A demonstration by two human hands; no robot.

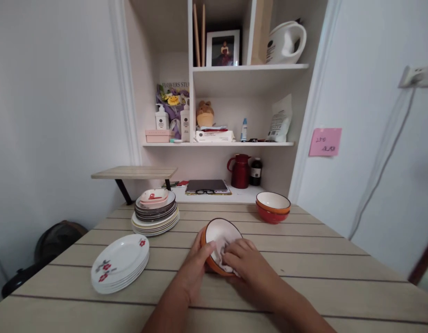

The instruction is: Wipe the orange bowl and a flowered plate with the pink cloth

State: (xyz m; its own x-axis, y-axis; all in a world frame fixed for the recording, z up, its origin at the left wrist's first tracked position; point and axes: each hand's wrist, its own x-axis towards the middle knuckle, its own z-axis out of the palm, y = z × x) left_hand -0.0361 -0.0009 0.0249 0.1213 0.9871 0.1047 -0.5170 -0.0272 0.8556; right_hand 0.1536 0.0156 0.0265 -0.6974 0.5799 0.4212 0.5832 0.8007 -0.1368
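Observation:
An orange bowl with a white inside and a dark rim is tilted toward me above the middle of the table. My left hand grips its left side, thumb over the rim. Inside the bowl, my right hand presses a crumpled whitish cloth against the wall; the fingers are bunched on it and partly cover it. Back right, another orange bowl sits in a red bowl. To the left lies a stack of white oval plates with red flowers.
Behind the oval plates stands a taller pile of round plates topped by small pinkish dishes. A raised wooden shelf overhangs the back left. At the back are a laptop, glasses, a red jug and a dark bottle.

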